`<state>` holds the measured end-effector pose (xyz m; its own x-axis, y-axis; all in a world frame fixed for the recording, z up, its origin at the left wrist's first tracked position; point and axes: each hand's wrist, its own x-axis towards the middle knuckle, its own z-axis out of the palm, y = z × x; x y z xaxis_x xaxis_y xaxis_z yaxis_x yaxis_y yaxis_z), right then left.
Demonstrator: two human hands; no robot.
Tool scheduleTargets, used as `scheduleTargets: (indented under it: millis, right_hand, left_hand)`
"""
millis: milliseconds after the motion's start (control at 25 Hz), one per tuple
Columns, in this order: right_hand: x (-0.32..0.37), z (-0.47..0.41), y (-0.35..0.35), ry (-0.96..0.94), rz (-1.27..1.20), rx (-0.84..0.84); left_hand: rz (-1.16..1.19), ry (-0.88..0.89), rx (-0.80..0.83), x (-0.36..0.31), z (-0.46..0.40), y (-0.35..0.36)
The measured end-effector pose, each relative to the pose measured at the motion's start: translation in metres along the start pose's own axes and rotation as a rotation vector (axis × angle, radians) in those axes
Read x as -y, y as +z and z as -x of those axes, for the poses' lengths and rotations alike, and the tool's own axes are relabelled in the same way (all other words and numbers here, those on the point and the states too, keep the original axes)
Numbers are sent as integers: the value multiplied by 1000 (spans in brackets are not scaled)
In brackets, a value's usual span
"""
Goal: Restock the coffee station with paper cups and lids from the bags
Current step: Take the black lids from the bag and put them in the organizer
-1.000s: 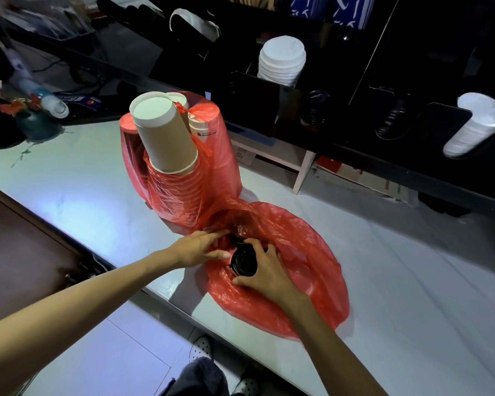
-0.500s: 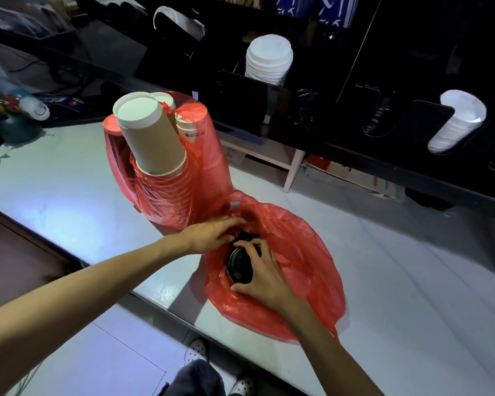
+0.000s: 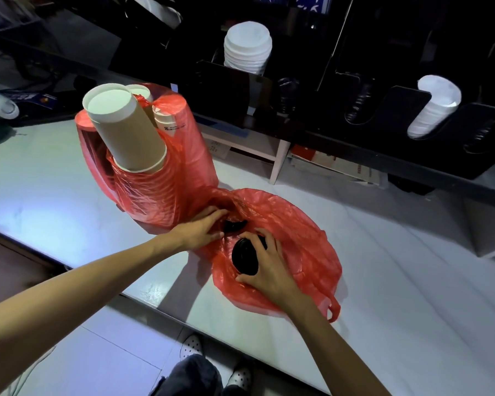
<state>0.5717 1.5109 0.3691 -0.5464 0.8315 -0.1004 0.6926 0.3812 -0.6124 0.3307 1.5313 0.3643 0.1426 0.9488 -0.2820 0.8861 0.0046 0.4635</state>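
A flat red plastic bag (image 3: 303,247) lies open on the white counter. My right hand (image 3: 269,267) grips a stack of black lids (image 3: 243,257) inside its mouth. My left hand (image 3: 200,230) holds the bag's left rim, fingers in the opening beside another black lid (image 3: 235,224). Behind stands a second red bag (image 3: 166,184) with stacks of brown paper cups (image 3: 126,130) sticking out upside down.
The black coffee station organiser (image 3: 406,121) runs along the back with white lids (image 3: 247,47) upright and another white lid stack (image 3: 435,107) leaning at right. Black lids sit in dark slots. The counter's front edge (image 3: 143,298) is near my body.
My right hand has drawn the black lid stack slightly toward me, out of the bag's mouth. My left hand has shifted along the bag's rim; the view moved a little.
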Motion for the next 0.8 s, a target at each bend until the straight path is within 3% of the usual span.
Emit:
scheduleTargets:
  millis: [280, 600, 800]
  right_hand:
    - [-1, 6, -17, 13, -83, -95]
    - [-5, -4, -16, 58, -62, -33]
    - [-6, -6, -16, 61, -45, -24]
  left_hand:
    - [-1, 75, -135, -13, 5, -3]
    - [-206, 205, -326, -29, 17, -5]
    - [-211, 257, -323, -24, 17, -2]
